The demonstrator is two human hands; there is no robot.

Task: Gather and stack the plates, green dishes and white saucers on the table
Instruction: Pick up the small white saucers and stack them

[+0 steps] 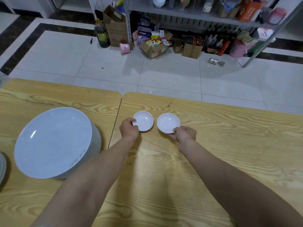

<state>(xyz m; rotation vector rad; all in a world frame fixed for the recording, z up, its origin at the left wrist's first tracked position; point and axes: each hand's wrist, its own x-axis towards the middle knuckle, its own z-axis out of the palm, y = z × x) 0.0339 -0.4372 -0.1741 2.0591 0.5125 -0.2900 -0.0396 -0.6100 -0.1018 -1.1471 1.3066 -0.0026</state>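
Note:
Two small white saucers sit side by side near the middle of the wooden table (213, 145). My left hand (128, 128) pinches the near left rim of the left saucer (144, 120). My right hand (185, 134) pinches the near rim of the right saucer (168, 122). The two saucers are a small gap apart. A tall stack of large white plates (54, 141) stands at the left of the table. At the far left edge, part of another dish (2, 167) shows, mostly cut off.
The table is two wooden tops joined by a seam (114, 125). Beyond its far edge lies a tiled floor (164, 76). A metal shelf (196, 17), cardboard boxes (154, 48) and a dark bottle (101, 35) stand at the back.

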